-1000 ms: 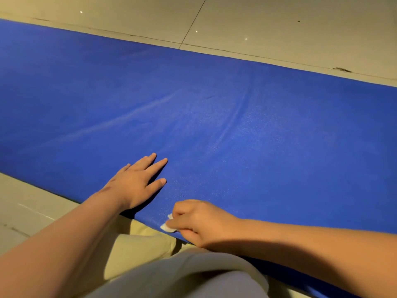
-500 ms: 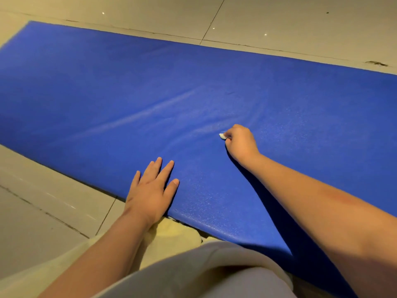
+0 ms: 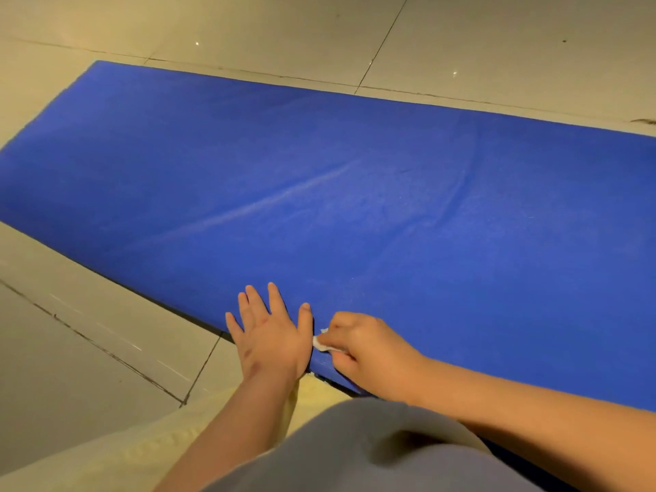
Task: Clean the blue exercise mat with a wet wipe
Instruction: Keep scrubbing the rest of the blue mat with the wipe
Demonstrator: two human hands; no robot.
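I'd say the wiping is in progress but nowhere near done. The right hand (image 3: 358, 346) has its fingers curled round a small scrunched white wipe (image 3: 321, 344) and presses it on the mat (image 3: 390, 207) at the near edge, just beside the left hand (image 3: 269, 335), which lies flat on the mat with fingers spread. The mat is laid out on the tiled floor (image 3: 88, 349), deep blue with a few creases and a long pale streak across the middle. I honestly can't tell which bits are clean, so most of it probably needs a pass.
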